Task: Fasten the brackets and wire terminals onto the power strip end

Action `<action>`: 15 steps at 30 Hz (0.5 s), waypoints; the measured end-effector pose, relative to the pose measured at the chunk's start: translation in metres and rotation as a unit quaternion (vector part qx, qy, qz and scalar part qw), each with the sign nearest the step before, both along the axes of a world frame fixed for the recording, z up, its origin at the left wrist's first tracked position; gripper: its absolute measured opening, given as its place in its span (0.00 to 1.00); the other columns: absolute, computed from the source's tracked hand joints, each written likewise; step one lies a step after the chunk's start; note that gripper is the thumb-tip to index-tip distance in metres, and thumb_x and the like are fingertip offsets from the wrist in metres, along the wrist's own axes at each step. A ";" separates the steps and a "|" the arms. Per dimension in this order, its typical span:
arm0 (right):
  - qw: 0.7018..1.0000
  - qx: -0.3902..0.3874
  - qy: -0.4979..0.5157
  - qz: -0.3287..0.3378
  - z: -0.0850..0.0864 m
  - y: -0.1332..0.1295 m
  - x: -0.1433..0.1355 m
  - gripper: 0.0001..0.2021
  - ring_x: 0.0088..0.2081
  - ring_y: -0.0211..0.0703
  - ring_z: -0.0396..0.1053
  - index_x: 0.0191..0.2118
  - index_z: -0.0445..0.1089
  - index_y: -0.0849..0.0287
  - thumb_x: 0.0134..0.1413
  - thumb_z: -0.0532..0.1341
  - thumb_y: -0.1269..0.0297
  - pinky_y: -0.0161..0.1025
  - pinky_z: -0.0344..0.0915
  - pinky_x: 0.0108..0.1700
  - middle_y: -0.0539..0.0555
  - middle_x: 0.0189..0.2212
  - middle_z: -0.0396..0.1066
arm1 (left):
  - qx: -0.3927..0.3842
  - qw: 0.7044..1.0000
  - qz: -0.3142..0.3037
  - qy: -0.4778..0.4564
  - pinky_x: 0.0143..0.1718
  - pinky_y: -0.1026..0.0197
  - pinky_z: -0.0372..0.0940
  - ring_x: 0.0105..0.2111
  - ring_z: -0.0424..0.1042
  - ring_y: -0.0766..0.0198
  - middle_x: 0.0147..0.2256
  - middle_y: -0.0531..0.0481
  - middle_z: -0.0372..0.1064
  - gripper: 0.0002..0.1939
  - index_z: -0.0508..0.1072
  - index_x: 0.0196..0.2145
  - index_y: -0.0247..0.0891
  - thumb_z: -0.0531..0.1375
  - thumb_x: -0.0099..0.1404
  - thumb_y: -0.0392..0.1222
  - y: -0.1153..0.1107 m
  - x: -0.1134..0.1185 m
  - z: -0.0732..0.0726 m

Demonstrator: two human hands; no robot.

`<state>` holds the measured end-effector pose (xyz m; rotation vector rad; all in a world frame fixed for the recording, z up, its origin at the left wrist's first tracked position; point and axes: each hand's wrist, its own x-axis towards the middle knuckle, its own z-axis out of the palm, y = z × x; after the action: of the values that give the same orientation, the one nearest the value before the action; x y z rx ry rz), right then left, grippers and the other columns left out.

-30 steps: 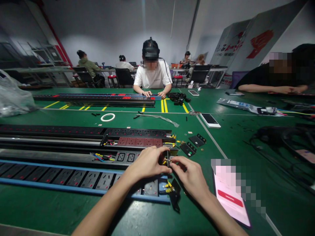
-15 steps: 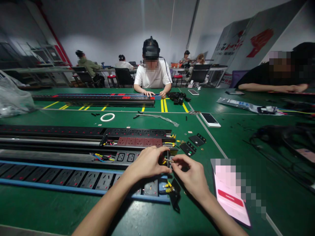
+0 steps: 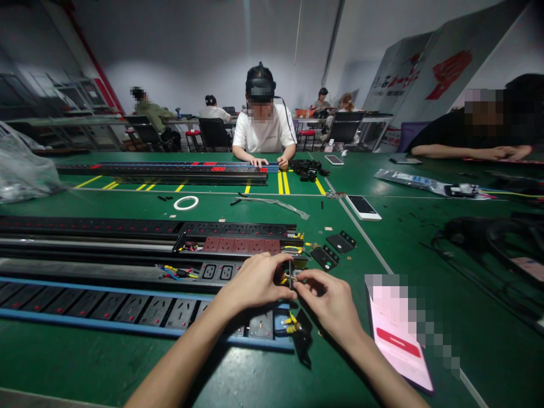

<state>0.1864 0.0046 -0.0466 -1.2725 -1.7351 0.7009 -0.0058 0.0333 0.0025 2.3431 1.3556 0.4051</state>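
My left hand [image 3: 260, 279] is closed on a thin dark end plate [image 3: 290, 275], held upright between thumb and fingers over the end of a power strip with two outlets [image 3: 217, 271]. My right hand [image 3: 329, 294] pinches a small brass-coloured fastener at the plate's right face; its exact kind is too small to tell. Yellow wire ends show behind the plate, partly hidden by my fingers. Nearest me lies a blue-framed power strip [image 3: 142, 310], with yellow-sleeved terminals [image 3: 291, 323] and a black bracket [image 3: 302, 343] at its right end.
Farther back lie a strip with brown-red sockets [image 3: 242, 245] and loose black brackets [image 3: 325, 256]. A pink-screened phone [image 3: 395, 334] is at my right, a white phone [image 3: 363, 207] beyond. Tape ring [image 3: 186, 203] and plastic bag [image 3: 25, 164] sit left. A co-worker [image 3: 264, 127] sits opposite.
My right fingertips have shifted slightly left, closer to the plate, with the fastener. My left hand and the power strips stay in place.
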 end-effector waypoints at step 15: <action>1.000 0.006 -0.013 0.000 0.000 0.001 -0.002 0.06 0.25 0.39 0.67 0.35 0.75 0.58 0.56 0.61 0.64 0.35 0.62 0.28 0.52 0.29 0.76 | -0.001 1.000 -0.003 0.001 0.39 0.57 0.65 0.40 0.74 0.51 0.39 0.46 0.76 0.39 0.68 0.58 0.43 0.71 0.51 0.55 0.000 0.000 0.002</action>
<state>0.1848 0.0057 -0.0469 -1.2786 -1.7580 0.6758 -0.0057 0.0332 0.0048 2.3463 1.3485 0.3982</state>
